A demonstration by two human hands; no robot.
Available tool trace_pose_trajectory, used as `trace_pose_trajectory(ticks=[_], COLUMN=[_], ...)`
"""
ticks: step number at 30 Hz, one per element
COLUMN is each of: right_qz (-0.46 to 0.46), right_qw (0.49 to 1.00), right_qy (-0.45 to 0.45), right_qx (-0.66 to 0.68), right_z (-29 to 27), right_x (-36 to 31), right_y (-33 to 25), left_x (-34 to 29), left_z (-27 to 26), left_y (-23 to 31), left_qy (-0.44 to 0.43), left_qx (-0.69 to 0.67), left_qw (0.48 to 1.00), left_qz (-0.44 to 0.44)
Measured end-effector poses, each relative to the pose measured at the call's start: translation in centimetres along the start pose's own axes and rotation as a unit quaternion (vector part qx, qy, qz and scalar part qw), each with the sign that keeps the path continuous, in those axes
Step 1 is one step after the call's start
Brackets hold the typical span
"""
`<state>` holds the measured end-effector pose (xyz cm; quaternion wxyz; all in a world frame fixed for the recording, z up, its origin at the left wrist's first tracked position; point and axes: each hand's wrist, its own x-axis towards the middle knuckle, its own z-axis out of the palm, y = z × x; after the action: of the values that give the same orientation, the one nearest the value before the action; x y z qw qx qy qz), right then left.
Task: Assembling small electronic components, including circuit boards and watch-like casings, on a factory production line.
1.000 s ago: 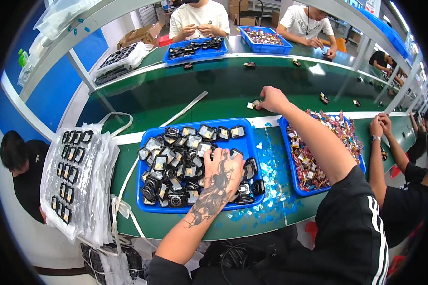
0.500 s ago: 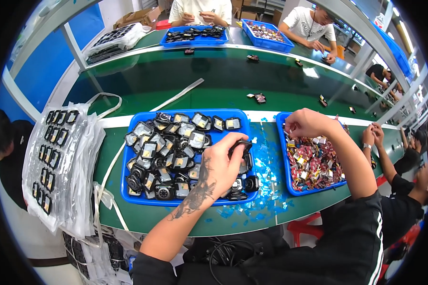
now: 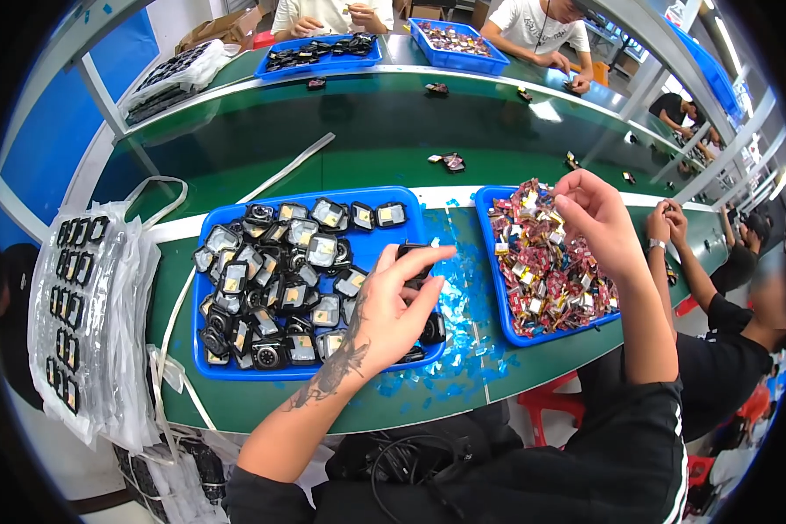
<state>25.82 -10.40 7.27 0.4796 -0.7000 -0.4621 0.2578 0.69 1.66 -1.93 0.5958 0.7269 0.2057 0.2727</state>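
Note:
My left hand, tattooed at the wrist, is over the right side of a blue tray. Its thumb and index finger are spread apart, and black cases show partly behind the fingers. Heaped in that tray are many black watch-like cases, several with pale rectangular backs and one showing a round lens-like face. My right hand is raised over the far right part of a second blue tray. Its fingers are curved and loosely apart, with nothing visible between them. Small red, white and gold parts fill this tray.
Blue film scraps litter the green tabletop between the trays. Plastic-wrapped sheets of black cases stand at the left. A green conveyor belt carries a few loose parts. Co-workers sit opposite and at my right.
My left hand has opened from its grip on a black case. My right hand has lifted from the parts tray's far left corner and moved right, its pinch loosened. The view has shifted slightly.

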Motion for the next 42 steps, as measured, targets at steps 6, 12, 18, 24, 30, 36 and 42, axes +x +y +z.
trace_pose_trajectory(ticks=[6,12,18,24,30,36,42], right_qz=[-0.005,-0.097,-0.063,-0.085,-0.027,-0.059,-0.079], right_qw=[0.999,0.843,0.898,0.884,0.994,0.974,0.940], right_qy=[0.043,0.067,0.020,-0.072,0.097,0.198,0.192], right_qx=[-0.013,-0.524,-0.435,-0.453,-0.052,-0.090,-0.271], right_z=[0.5,-2.7,-1.8,-2.6,-3.2,-4.1,-4.4], right_x=[-1.1,-2.4,-1.6,-2.2,-2.7,-2.9,-4.4], right_y=[0.9,3.2,2.7,3.2,3.5,5.3,5.4], left_x=[-0.4,-0.4,-0.6,-0.4,-0.5,-0.4,-0.5], left_z=[1.0,1.0,1.0,1.0,1.2,1.4,1.5], left_y=[0.3,-0.1,-0.2,-0.1,0.1,0.2,-0.1], left_qy=[0.054,0.050,0.040,0.038,0.053,0.046,0.054], left_qx=[0.085,0.126,0.139,0.138,0.105,0.108,0.127], left_qw=[0.992,0.988,0.986,0.987,0.991,0.991,0.988], left_qz=[0.075,0.075,0.084,0.079,0.068,0.072,0.076])
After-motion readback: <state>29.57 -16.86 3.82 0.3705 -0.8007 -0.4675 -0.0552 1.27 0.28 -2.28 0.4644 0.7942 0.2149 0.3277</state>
